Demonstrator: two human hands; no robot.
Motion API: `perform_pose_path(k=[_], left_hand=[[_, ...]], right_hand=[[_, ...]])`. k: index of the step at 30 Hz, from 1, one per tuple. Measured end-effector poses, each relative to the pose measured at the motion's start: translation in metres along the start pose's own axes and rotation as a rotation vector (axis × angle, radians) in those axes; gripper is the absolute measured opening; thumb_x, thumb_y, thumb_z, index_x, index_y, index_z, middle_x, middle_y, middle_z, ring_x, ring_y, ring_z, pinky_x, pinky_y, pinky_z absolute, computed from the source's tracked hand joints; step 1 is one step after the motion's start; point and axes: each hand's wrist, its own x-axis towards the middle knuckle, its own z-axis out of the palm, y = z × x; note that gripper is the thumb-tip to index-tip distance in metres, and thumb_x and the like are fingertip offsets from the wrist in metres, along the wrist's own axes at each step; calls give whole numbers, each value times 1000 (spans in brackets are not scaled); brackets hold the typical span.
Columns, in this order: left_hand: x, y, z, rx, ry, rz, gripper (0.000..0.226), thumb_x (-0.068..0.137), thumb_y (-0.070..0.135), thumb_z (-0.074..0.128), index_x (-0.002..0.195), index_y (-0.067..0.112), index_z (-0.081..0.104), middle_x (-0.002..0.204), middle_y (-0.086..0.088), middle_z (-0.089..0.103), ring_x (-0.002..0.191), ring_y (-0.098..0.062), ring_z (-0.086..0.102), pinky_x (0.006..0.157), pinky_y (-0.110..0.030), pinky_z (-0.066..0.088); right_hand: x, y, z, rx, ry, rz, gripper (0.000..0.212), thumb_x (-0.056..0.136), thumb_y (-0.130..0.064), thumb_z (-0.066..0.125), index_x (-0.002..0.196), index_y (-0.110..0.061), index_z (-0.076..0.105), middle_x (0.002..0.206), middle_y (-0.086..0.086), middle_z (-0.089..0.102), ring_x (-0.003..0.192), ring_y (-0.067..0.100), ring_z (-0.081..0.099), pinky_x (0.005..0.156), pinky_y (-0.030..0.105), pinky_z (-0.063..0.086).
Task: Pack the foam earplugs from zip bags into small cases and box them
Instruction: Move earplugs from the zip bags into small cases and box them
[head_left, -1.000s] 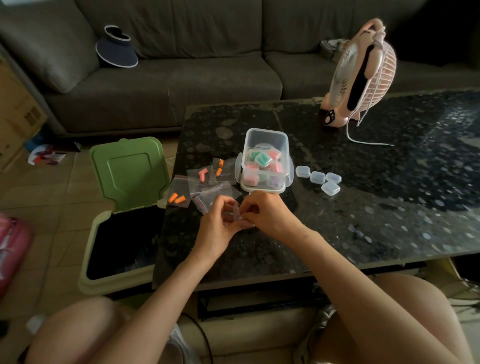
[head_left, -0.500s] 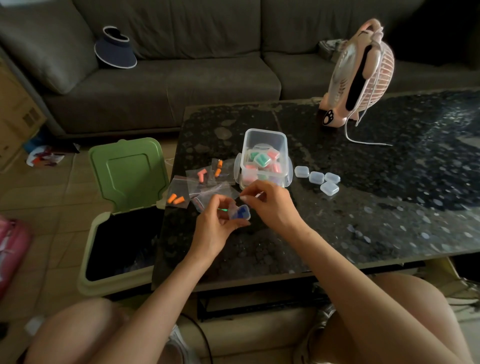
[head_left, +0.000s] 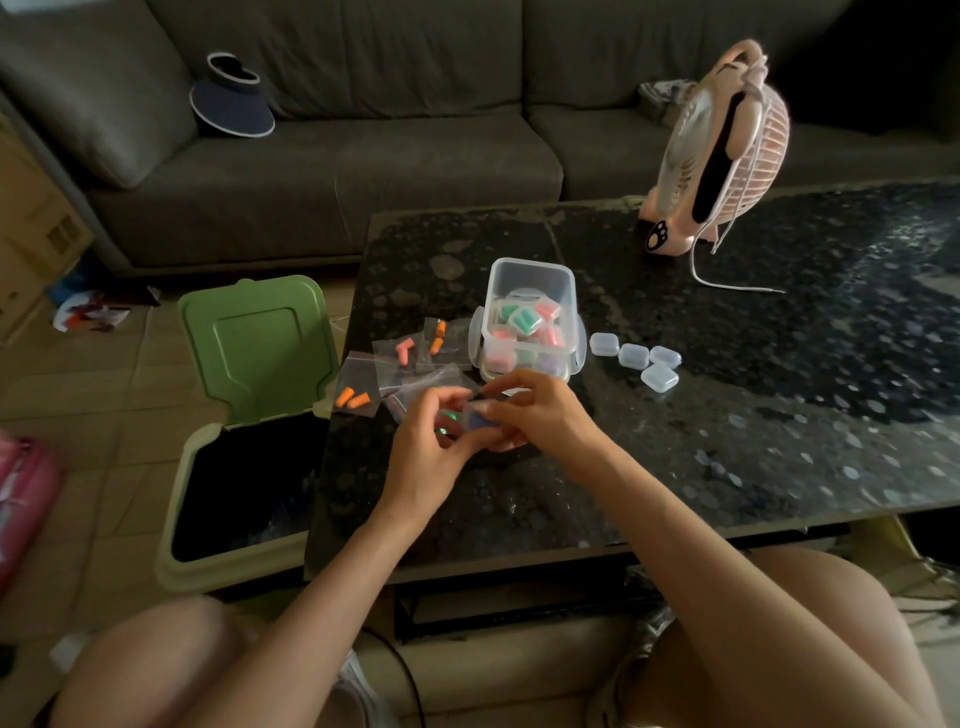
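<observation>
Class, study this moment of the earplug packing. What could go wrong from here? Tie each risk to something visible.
1. The left hand and the right hand both pinch the small case above the table; a slip could spill its blue earplug.
2. The zip bag of orange earplugs lies at the table's edge beside the open bin; a nudge might drop it in.

We see a black stone tabletop (head_left: 753, 441) flecked with pale grey, orange foam earplugs (head_left: 352, 399) in clear zip bags (head_left: 359, 371), mint-green and pink cases (head_left: 522, 318) inside a clear plastic box (head_left: 530, 278), a green bin lid (head_left: 260, 343), and a pale pink fan (head_left: 761, 156) bearing a black paw print (head_left: 658, 235).
</observation>
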Motion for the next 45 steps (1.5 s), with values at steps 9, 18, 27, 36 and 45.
perform_pose_path(k=[9,18,27,36,45], left_hand=[[3,1,-8,-36,-16,13,45,79,28,70,121,18,54,111,10,58,99,3,54,81,-12,46],[5,-2,-5,13,17,108,37,72,16,78,104,11,60,103,0,63,96,-3,58,80,-10,44],[4,-3,-4,6,7,29,45,69,22,80,105,9,56,102,1,64,93,-1,61,78,-8,47],[3,0,-5,32,23,14,47,64,26,81,101,8,58,93,6,64,88,-2,61,75,-8,46],[3,2,-4,72,13,20,42,68,18,81,101,10,58,93,11,59,85,8,55,72,-1,42]], right_hand=[[-3,-6,-9,181,-7,-2,21,88,-13,64,107,-5,60,88,11,68,71,18,69,60,25,58],[0,-1,-3,113,-55,-27,17,96,-23,52,100,-11,63,90,13,69,75,21,71,70,35,60],[0,-2,-3,-267,112,-264,7,84,-12,69,87,-16,64,88,-6,61,77,7,61,64,13,53],[3,1,-5,-573,59,-395,10,77,-22,76,85,-19,70,99,0,57,87,15,56,78,33,54],[-2,-4,-15,-758,47,-456,8,82,-16,70,89,-18,68,93,-12,54,73,-2,51,66,13,46]])
